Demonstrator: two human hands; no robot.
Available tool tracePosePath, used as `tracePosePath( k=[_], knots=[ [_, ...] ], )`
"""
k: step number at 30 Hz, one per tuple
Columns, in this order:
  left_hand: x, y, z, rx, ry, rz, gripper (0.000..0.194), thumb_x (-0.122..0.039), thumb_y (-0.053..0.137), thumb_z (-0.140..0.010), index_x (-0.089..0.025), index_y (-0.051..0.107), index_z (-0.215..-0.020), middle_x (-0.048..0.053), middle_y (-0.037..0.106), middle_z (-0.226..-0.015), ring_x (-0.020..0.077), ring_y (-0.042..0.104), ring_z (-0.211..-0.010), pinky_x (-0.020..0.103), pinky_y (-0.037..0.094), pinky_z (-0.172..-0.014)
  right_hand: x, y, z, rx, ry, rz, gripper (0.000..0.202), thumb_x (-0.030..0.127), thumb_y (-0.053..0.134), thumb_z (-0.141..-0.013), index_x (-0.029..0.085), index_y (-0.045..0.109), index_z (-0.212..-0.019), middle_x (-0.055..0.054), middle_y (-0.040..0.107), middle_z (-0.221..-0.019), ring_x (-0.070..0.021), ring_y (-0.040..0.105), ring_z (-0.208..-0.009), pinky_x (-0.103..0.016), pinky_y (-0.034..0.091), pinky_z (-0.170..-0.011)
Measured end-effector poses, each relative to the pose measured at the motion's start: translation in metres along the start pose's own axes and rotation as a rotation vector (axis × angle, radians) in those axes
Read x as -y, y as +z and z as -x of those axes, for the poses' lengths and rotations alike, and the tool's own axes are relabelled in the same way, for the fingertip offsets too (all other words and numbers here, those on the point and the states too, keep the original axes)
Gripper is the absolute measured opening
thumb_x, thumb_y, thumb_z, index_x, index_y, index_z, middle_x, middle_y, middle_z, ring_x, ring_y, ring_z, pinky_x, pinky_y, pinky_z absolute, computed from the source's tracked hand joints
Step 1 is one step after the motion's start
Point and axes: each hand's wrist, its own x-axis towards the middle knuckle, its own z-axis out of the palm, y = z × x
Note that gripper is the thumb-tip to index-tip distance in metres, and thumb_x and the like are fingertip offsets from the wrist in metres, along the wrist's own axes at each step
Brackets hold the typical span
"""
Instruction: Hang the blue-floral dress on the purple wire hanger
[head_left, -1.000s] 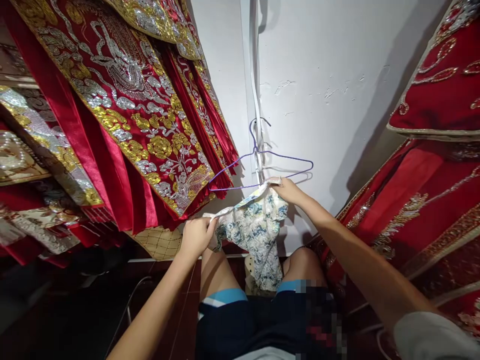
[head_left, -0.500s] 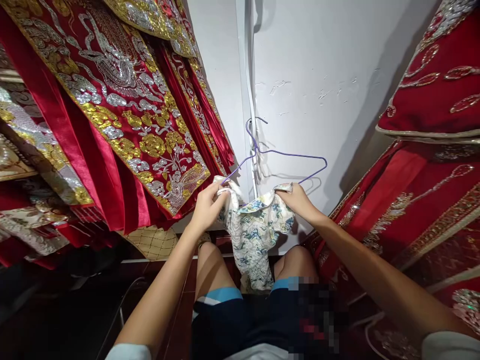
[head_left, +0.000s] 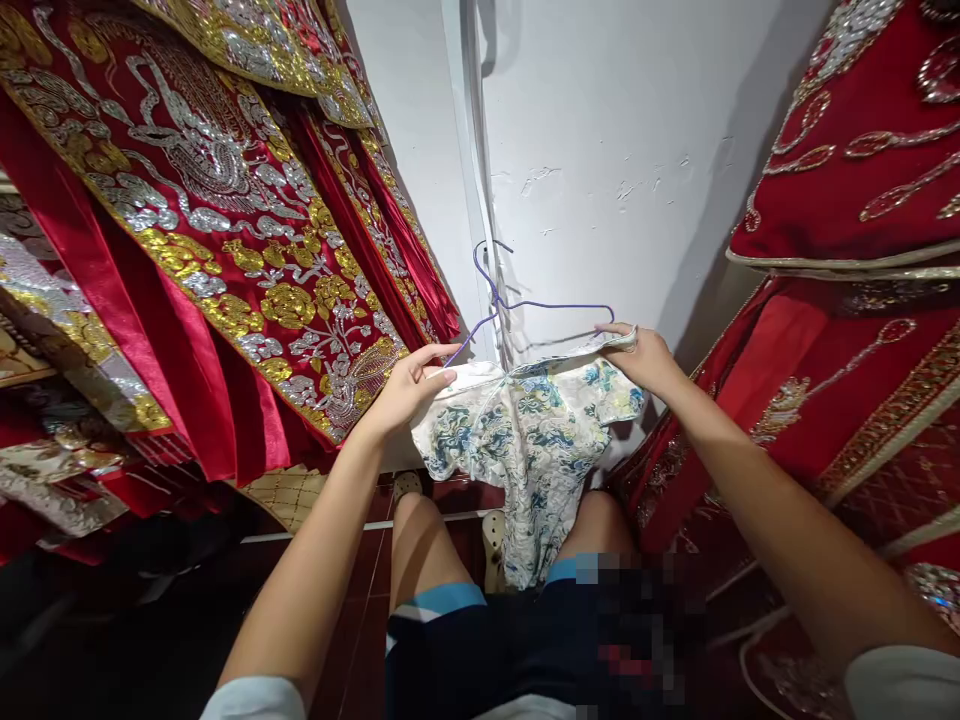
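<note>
A short-sleeved floral garment (head_left: 525, 430), white with blue and green patterning, hangs spread between my two hands above my knees. My left hand (head_left: 412, 390) pinches its upper left edge, thumb on top, close to the hanger's left arm. At the upper right edge, my right hand (head_left: 645, 360) grips the cloth near the hanger's right end. The purple wire hanger (head_left: 551, 304) rises behind the garment, its hook standing free above. The hanger's lower part is hidden by the cloth.
Red costumes with gold and silver sequins (head_left: 289, 300) hang on the left. More red beaded garments (head_left: 855, 370) hang on the right. A white wall (head_left: 600, 120) with a vertical cable stands ahead. Light-coloured clogs (head_left: 493, 540) show on the dark red floor.
My hands have moved apart, pulling the bunched garment wide so its sleeves and front lie spread. The right hand has moved up and to the right, and the hanger's right end is now partly covered.
</note>
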Motion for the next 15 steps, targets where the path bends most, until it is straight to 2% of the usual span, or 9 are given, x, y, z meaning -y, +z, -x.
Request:
tracePosePath(
  k=[1,3,5,7,9,11,13,15],
  knots=[
    [0.0,-0.001,0.0,-0.004,-0.016,0.022,0.044,-0.024,0.082,-0.077,-0.017,0.072,-0.12,0.001,0.067,-0.065,0.0153,0.058,-0.056,0.026,0.045,-0.055,0.001,-0.002,-0.001,0.001,0.022,0.039,0.054,0.046,0.078,-0.066,0.014,0.07,-0.109,-0.012,0.072,-0.096,-0.0257,0.065,-0.085,-0.039,0.051,-0.081],
    [-0.002,-0.003,0.0,-0.024,-0.025,0.044,0.046,-0.023,0.083,-0.075,-0.016,0.073,-0.12,0.003,0.07,-0.067,0.0177,0.062,-0.06,0.028,0.049,-0.058,0.008,-0.003,-0.003,-0.069,0.034,0.11,0.059,0.043,0.082,-0.062,0.014,0.068,-0.112,-0.008,0.071,-0.084,-0.0234,0.063,-0.075,-0.035,0.05,-0.072],
    [-0.005,-0.005,0.0,-0.03,-0.031,0.027,0.05,-0.026,0.084,-0.074,-0.016,0.073,-0.121,0.006,0.074,-0.076,0.0198,0.066,-0.066,0.03,0.052,-0.062,0.014,-0.003,-0.003,-0.142,0.024,0.141,0.075,0.038,0.086,-0.058,0.014,0.06,-0.125,-0.007,0.071,-0.082,-0.0223,0.063,-0.072,-0.032,0.049,-0.068],
    [-0.009,-0.008,0.001,-0.021,-0.042,-0.005,0.053,-0.029,0.084,-0.072,-0.017,0.073,-0.122,0.008,0.076,-0.087,0.0206,0.069,-0.072,0.03,0.054,-0.065,0.019,-0.002,-0.003,-0.133,0.021,0.133,0.073,0.037,0.085,-0.058,0.013,0.061,-0.123,-0.008,0.072,-0.083,-0.0228,0.063,-0.073,-0.032,0.048,-0.067],
    [-0.013,-0.014,0.002,-0.034,-0.059,-0.009,0.051,-0.03,0.085,-0.071,-0.017,0.075,-0.119,0.009,0.077,-0.097,0.0208,0.07,-0.077,0.029,0.055,-0.067,0.02,-0.003,-0.004,-0.102,-0.001,0.132,0.047,0.037,0.08,-0.063,0.013,0.07,-0.102,-0.009,0.072,-0.08,-0.0235,0.064,-0.073,-0.032,0.047,-0.067],
    [-0.016,-0.022,0.003,-0.092,-0.075,0.052,0.042,-0.03,0.083,-0.071,-0.015,0.077,-0.11,0.009,0.077,-0.097,0.0206,0.07,-0.078,0.028,0.055,-0.067,0.021,-0.006,-0.003,-0.084,-0.04,0.158,0.025,0.038,0.076,-0.066,0.016,0.071,-0.076,-0.008,0.069,-0.069,-0.0225,0.062,-0.069,-0.032,0.045,-0.064],
    [-0.015,-0.031,0.002,-0.179,-0.079,0.2,0.029,-0.032,0.077,-0.075,-0.015,0.078,-0.099,0.007,0.076,-0.09,0.0214,0.07,-0.077,0.03,0.057,-0.069,0.023,-0.012,-0.002,-0.041,-0.058,0.137,0.026,0.04,0.076,-0.065,0.018,0.066,-0.059,-0.004,0.063,-0.057,-0.0201,0.059,-0.062,-0.03,0.042,-0.059],
    [-0.009,-0.037,0.002,-0.26,-0.039,0.325,0.024,-0.036,0.068,-0.082,-0.016,0.077,-0.092,0.006,0.075,-0.089,0.0233,0.071,-0.082,0.036,0.059,-0.076,0.025,-0.018,-0.002,0.03,-0.004,-0.008,0.031,0.044,0.081,-0.061,0.018,0.065,-0.057,-0.002,0.061,-0.055,-0.0196,0.059,-0.06,-0.03,0.043,-0.057]
  ],
)
